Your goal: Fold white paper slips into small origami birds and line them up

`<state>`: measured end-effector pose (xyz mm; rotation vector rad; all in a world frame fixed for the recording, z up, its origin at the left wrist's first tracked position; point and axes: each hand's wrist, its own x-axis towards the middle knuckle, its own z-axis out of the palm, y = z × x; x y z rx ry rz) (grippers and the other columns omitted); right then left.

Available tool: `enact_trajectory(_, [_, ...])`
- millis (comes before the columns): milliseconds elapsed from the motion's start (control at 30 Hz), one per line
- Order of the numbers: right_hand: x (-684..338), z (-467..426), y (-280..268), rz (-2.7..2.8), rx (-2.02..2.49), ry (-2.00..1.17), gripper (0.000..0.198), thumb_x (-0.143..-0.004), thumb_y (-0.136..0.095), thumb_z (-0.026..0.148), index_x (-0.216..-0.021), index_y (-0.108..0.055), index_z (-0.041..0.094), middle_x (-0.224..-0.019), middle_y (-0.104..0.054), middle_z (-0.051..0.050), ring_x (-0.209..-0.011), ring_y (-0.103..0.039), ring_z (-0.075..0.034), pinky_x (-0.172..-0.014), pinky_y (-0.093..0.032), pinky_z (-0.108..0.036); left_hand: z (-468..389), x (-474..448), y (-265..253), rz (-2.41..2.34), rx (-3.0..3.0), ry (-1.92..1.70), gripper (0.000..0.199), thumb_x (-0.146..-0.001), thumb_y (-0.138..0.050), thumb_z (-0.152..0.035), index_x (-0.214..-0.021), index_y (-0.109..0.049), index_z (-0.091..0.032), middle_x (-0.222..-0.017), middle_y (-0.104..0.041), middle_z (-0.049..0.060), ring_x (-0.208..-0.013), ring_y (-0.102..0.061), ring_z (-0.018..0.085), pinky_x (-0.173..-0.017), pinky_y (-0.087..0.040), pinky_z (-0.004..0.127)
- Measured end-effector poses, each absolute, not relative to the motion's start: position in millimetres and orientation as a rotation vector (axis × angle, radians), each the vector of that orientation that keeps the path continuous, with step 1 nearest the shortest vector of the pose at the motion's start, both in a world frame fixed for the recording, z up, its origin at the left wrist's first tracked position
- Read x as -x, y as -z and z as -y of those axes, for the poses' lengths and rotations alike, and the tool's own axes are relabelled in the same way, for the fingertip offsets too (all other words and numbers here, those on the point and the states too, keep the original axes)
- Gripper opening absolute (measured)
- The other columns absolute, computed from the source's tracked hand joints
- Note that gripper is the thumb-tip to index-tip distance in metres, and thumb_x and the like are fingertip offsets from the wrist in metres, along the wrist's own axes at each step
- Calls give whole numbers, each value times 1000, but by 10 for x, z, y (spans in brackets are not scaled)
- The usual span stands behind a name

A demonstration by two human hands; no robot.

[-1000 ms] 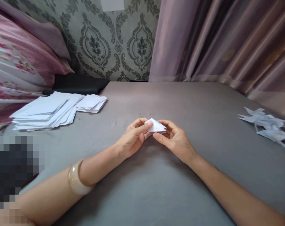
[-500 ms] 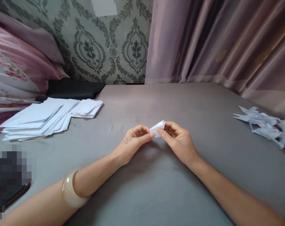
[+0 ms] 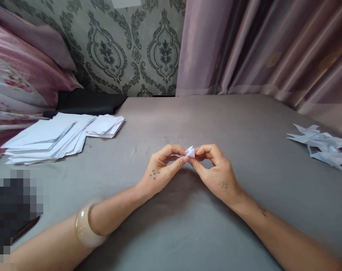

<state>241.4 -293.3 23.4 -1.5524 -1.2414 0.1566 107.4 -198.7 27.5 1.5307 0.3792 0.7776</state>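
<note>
A left hand and right hand are pinching folded paper between them, likely light, crushable, best held by creases.

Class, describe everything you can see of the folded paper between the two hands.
The folded paper is small, white and plain, apparently thin, with layered folds and a pointed tip facing upward. It is partly folded over, with edges showing on top. The fingers of the left hand and those of the right hand pinch it from either side, seemingly above the gray surface. They hide much of it, so its full outline cannot be told.
</note>
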Motion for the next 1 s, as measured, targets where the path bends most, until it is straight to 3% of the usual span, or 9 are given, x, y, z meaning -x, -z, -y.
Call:
enact_trajectory(167, [-2403, 2940, -266, 1357, 1498, -81, 6, -86, -61, 24, -89, -57, 25, -86, -66, 0, -77, -62, -14, -77, -52, -32, 1997, -1071, -291, -379, -1525, -790, 11, -82, -66, -25, -89, -67, -17, -99, -64, 6, -98, -59, 18, -90, -49, 33])
enact_trajectory(467, [-2383, 2963, -312, 1436, 1408, -56, 13, -86, -57, 16, -93, -61, 26, -94, -66, -3, -87, -62, -16, -79, -53, -33, 2063, -1064, -359, -397, -1414, -835, 10, -79, -70, -24, -85, -67, -17, -96, -67, 4, -94, -62, 17, -90, -51, 32])
enact_trajectory(667, [-2375, 2974, -346, 1443, 1394, -49, 9, -85, -60, 17, -88, -62, 25, -94, -65, -3, -90, -63, -17, -83, -52, -34, 2057, -1058, -386, -468, -1477, -825, 8, -79, -70, -24, -79, -70, -16, -102, -65, 7, -99, -60, 19, -87, -51, 30])
enact_trajectory(1000, [-2365, 2970, -332, 1336, 1479, -167, 6, -85, -62, 23, -90, -63, 26, -90, -68, -1, -83, -63, -16, -78, -53, -34, 2027, -1059, -342, -431, -1434, -834, 10, -78, -71, -25, -84, -69, -17, -90, -69, 3, -89, -64, 16, -86, -52, 30])
